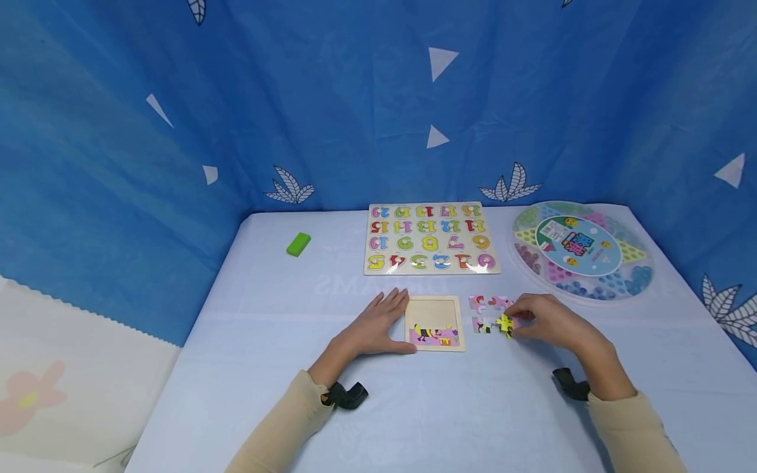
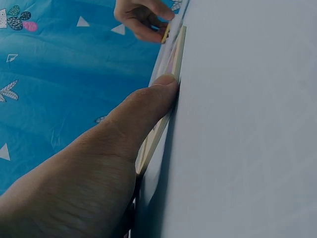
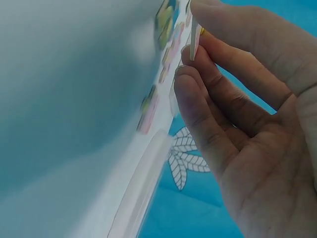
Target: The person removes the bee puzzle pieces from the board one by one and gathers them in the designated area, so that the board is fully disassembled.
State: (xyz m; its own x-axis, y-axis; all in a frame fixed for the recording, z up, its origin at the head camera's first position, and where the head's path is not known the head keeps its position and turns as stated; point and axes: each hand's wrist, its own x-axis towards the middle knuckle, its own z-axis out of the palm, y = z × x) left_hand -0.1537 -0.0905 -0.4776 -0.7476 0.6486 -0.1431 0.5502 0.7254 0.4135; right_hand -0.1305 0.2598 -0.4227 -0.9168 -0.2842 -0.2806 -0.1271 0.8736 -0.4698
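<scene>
Basically, R hand pinches puzzle pc; board reads 0–20, prob.

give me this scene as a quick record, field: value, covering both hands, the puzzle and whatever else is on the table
left hand: rests against the left side of the puzzle tray, thumb at its near corner
right hand: pinches a yellow puzzle piece
tray fill: picture pieces along the near part, far part bare
loose pieces: right of the tray
behind tray: number board
far right: round game board
far left: green block
</scene>
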